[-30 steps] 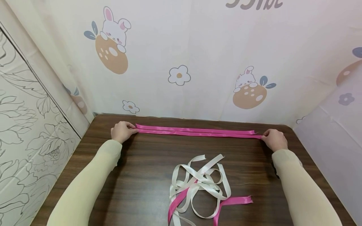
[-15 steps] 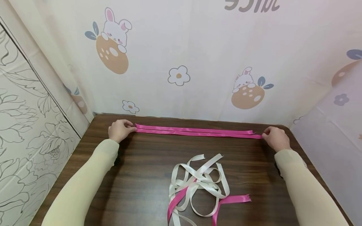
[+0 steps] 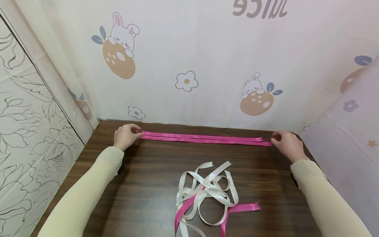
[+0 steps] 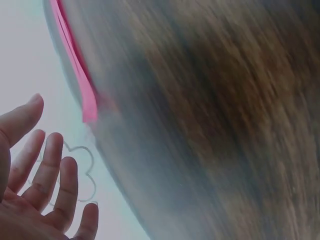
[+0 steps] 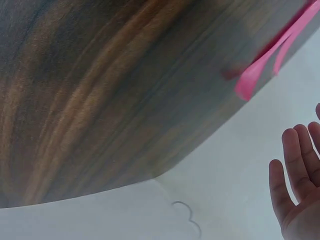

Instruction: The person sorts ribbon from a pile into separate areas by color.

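Two pink satin ribbon strips lie side by side along the table's far edge, a back strip [image 3: 201, 136] and a front strip [image 3: 201, 140] that reaches farther right. My left hand [image 3: 125, 135] is beside their left ends, thumb and fingers parted. In the left wrist view its fingers [image 4: 50, 165] are spread, apart from the ribbon end [image 4: 89, 110]. At the right end, my right hand [image 3: 286, 144] hovers by the front strip's tip. The right wrist view has those fingers [image 5: 295, 160] loosely extended, a gap between them and the pink ribbon [image 5: 250, 82]. The right thumb is mostly cut off there.
A tangle of cream ribbon [image 3: 220, 169] lies in the table's middle, with more pink ribbon [image 3: 244, 207] mixed in and sticking out. A printed curtain [image 3: 189, 105] hangs behind the brown wooden table [image 3: 142, 184], and fabric walls flank both sides.
Both hands have let go of the front pink strip and their fingers have parted. The right hand has drawn slightly outward from the ribbon. The ribbons stay laid out along the edge.
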A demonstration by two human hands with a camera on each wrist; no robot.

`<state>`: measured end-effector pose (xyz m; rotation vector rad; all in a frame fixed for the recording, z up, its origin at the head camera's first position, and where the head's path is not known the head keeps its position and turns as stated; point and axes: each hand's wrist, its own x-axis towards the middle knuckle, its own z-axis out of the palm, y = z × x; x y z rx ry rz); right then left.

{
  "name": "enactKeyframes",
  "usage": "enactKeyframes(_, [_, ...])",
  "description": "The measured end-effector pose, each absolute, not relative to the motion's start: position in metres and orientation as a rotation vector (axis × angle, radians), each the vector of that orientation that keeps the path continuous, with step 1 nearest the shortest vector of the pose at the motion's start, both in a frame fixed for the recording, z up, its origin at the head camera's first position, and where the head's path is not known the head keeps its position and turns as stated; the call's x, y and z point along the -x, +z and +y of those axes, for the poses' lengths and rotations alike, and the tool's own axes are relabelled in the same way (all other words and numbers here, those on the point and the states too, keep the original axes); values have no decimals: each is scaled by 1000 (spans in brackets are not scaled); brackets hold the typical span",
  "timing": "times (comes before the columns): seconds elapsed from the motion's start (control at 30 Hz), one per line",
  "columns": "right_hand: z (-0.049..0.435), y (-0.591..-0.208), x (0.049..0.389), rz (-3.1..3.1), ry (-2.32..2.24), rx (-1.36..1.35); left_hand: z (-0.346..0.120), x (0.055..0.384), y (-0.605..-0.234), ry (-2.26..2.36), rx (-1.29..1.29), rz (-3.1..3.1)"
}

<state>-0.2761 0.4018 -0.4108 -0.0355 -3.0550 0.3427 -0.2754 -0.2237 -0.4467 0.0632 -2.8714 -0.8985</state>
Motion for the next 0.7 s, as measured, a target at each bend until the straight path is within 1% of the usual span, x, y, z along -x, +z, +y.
enactKeyframes(0.47, [375,-397,258,-2982,374,-139,-195,263,-429,-918,132,-2840])
enactKeyframes(0.7, [358,-391,239,-2885,374,-279,-174,248,-419,-929,269,-2794])
